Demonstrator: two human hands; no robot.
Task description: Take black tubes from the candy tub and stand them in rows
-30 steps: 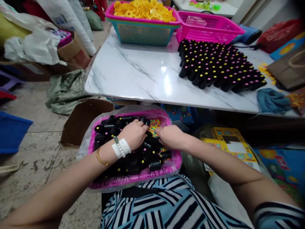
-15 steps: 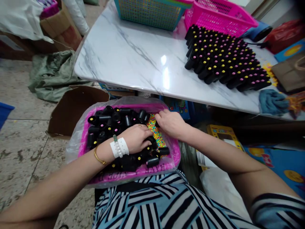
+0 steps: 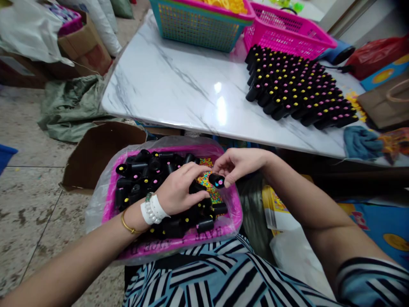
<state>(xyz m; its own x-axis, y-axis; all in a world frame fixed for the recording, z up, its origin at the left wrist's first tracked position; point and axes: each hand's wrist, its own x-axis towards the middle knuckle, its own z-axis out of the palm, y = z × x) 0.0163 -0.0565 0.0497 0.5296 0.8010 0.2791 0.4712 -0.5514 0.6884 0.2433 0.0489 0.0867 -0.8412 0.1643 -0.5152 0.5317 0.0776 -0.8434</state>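
Note:
Between the thumb and fingers of my right hand is a small black cylinder, tilted so that its end with a pink dot and a bit of blue faces me. My left hand hovers just left of it, thumb and fingers apart, over the pink basket. Many loose black cylinders with yellow or pink dots fill the basket's left and front. Tiny multicoloured beads show at its right side, under my hands. Clear plastic lines the basket.
On the marble-patterned table, many black cylinders stand in tight rows at the right. Behind them are a pink basket and a teal basket holding yellow pieces. An open cardboard box sits on the floor at left.
My right hand has lifted the black cylinder from the beads and turned its dotted end towards me. My left hand has opened and risen slightly off the cylinders.

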